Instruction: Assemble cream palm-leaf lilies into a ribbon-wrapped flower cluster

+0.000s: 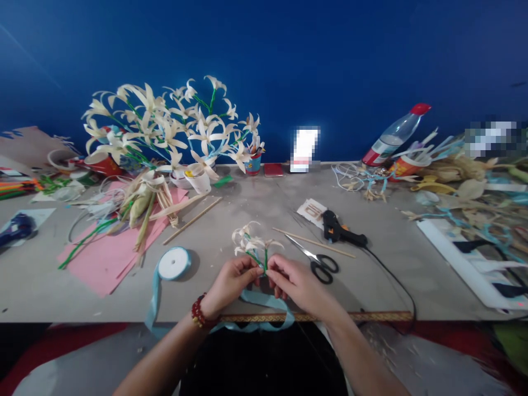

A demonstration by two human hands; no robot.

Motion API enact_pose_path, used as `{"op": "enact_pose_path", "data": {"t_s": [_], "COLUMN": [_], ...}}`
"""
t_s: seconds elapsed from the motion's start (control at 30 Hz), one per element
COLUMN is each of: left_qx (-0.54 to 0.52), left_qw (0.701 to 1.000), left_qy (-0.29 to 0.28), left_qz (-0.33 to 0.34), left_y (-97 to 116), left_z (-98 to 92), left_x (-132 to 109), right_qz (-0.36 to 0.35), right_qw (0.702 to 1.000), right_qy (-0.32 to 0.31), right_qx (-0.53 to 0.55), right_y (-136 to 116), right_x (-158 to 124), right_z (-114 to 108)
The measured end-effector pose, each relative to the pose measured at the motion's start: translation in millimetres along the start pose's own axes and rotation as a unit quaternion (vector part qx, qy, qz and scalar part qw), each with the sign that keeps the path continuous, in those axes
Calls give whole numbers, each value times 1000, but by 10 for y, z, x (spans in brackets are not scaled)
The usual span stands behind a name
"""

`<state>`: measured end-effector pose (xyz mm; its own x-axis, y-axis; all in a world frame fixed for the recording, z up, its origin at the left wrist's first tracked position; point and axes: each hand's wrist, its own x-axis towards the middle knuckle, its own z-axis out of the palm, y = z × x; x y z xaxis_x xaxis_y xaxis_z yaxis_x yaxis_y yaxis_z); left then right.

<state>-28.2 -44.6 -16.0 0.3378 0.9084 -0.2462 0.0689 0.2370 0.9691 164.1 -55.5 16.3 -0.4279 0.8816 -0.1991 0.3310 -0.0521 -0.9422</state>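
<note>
Close to the table's front edge, my left hand point(241, 274) and my right hand point(289, 275) meet at the green stems of a small bunch of cream-white flowers point(246, 242). Both hands pinch the stems between thumb and fingers, with the blossoms standing up just beyond the fingertips. A light-blue ribbon point(264, 298) loops below my hands and hangs over the edge. It runs back to a ribbon spool point(174, 263) lying on its side to the left. Whether the ribbon's end is between my fingers is hidden.
Black-handled scissors point(324, 268), a thin wooden stick point(313, 242) and a black glue gun point(343, 230) lie to the right. Pink paper point(101, 267) with dried husks is at left. Behind stand many white flowers point(206, 129) and a tilted bottle point(394, 135). A power strip point(462, 264) lies far right.
</note>
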Motion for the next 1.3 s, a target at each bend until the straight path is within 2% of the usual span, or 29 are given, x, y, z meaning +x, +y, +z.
{"op": "enact_pose_path", "data": {"t_s": [0.17,0.43,0.93,1.3], "left_qx": [20,68,135,144], "left_qw": [999,997,990,989], "left_qy": [-27,18,12,7], "left_qz": [-2,-12,26,13], "left_y": [39,-6,127,92], "left_z": [-14,9,-13,-21], "left_x": [-8,17,30,45], "right_qz": [-10,-37,-38,8], "right_qw": [998,993,982,989], "right_qy": [-2,-2,-29,-95], "right_qx": [-55,-114,-185,-116], "right_y": [-61,-48,-112,-118], "right_x": [3,29,95,156], "right_z": [-51,-59,-108,-186]}}
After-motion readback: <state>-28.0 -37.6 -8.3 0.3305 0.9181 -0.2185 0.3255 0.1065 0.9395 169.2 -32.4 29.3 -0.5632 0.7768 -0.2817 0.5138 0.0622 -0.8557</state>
